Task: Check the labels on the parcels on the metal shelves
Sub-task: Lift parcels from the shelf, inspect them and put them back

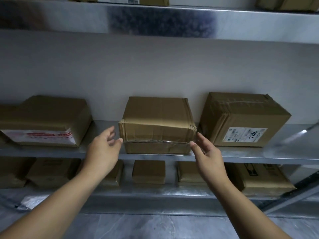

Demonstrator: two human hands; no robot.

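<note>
While your open left hand [103, 149] and right hand [207, 153] stand apart, each beside the box [157, 125] at the shelf's [259, 154] front edge, grip its two side faces, as it seems light and dented in front.

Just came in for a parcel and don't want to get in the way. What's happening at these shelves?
A person is checking boxes on the metal shelves. The left hand and right hand are open at the front corners of the middle box, not gripping it. No label shows on its visible faces; the box to its right has a white label facing out.
</note>
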